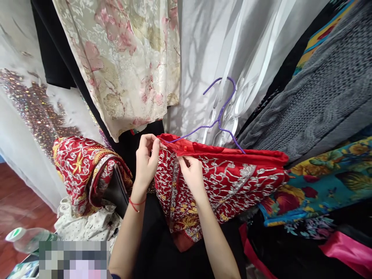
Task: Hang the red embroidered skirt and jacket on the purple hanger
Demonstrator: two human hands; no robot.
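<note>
A red skirt [232,182] with silver and gold embroidery hangs in front of me, its plain red waistband [255,155] uppermost. A purple hanger [219,116] rises out of the waistband, its hook free in the air and its lower part hidden inside the cloth. At the skirt's left top corner, my left hand [147,157] pinches the edge between thumb and fingers. My right hand [192,172] pinches the cloth just below the waistband, a little to the right. What lies right at the fingertips is too small to make out.
A cream floral garment [130,66] hangs behind, before a white curtain [200,50]. Grey knitwear [328,81] and a teal floral cloth [316,186] hang at the right. On the left, a folded red embroidered cloth [78,166] lies above a dotted white cloth [87,226], near a plastic bottle [31,238].
</note>
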